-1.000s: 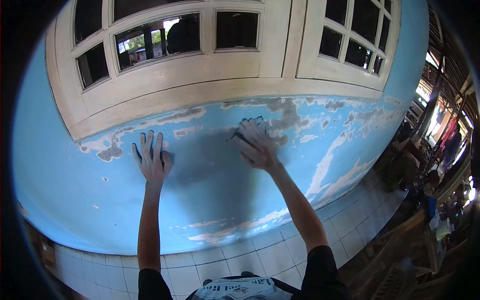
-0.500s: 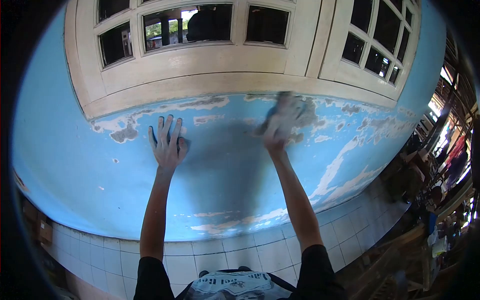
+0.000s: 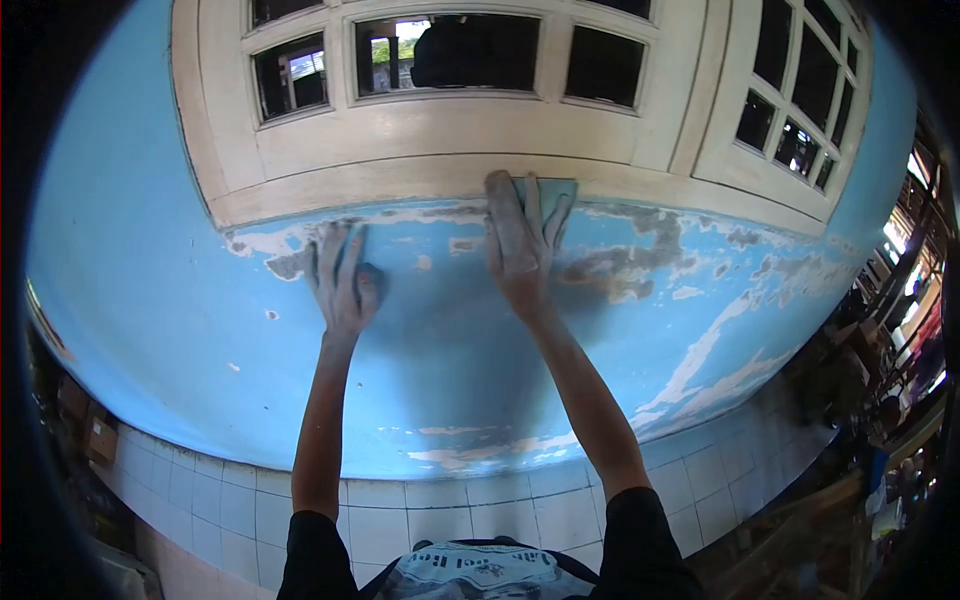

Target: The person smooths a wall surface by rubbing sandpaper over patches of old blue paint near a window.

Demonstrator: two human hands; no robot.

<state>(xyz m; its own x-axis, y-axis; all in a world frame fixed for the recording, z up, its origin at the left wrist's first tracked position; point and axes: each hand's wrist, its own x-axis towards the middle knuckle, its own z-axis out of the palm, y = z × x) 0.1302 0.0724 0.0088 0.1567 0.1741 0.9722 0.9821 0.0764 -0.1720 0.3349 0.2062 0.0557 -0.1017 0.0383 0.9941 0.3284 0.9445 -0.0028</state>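
Note:
My right hand [image 3: 525,255] presses what looks like a folded sheet of sandpaper [image 3: 514,232] against the blue wall [image 3: 440,340], just under the window frame's lower edge. A greenish part of the sheet shows behind the fingers, and a grey-brown fold lies along the hand's left side. To the left, my left hand [image 3: 342,285] rests on the wall with its fingers stretched out, holding nothing; its fingertips are slightly blurred. Grey and white patches [image 3: 640,250] of stripped paint run along beneath the frame. Pale dust coats both hands.
A cream wooden window frame [image 3: 420,180] with dark panes spans the wall above. White floor tiles [image 3: 440,525] meet the wall's base. A cardboard box [image 3: 101,440] stands at the left; wooden pieces and clutter [image 3: 880,440] crowd the right side.
My right hand has moved left and slightly up along the wall with the sandpaper, from the large grey patch to below the frame. My left hand stays on the wall; the view has shifted.

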